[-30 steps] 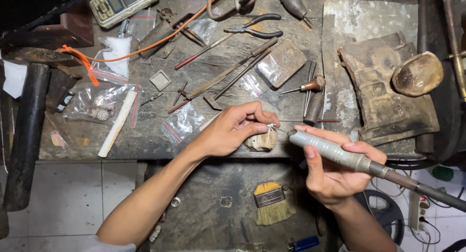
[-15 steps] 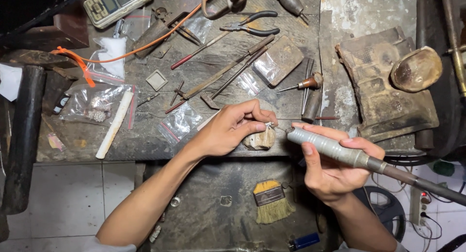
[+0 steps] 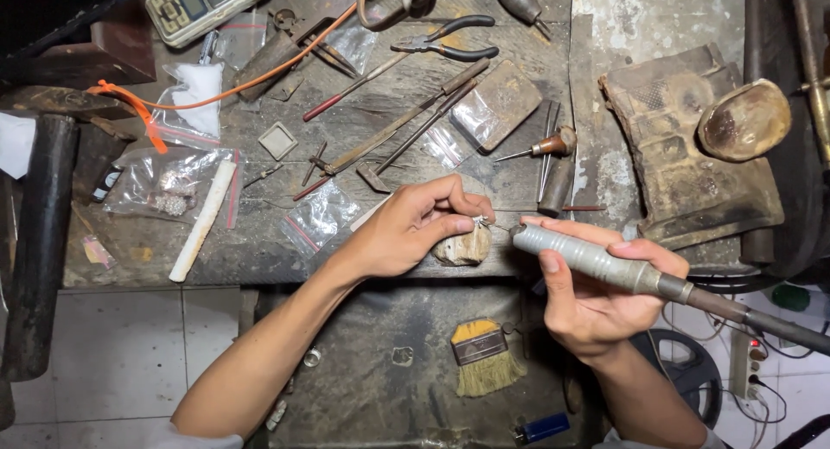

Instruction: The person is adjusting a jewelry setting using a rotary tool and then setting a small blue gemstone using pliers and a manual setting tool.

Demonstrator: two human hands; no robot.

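pliers (image 3: pixel 445 45) behind left hand (image 3: pixel 406 229) | brush (image 3: pixel 484 356) below | handpiece (image 3: pixel 596 261) right

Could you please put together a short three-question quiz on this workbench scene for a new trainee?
1. True or false: the right hand holds a grey rotary handpiece.
2. Which lies below the bench edge, between the arms? A) pliers B) brush C) scale
3. What does the left hand pinch at the wooden peg: something large or something tiny?

Key
1. True; its tip points at the left fingertips.
2. B, the brush. The pliers and scale lie at the far side of the bench.
3. A tiny piece, too small to identify.
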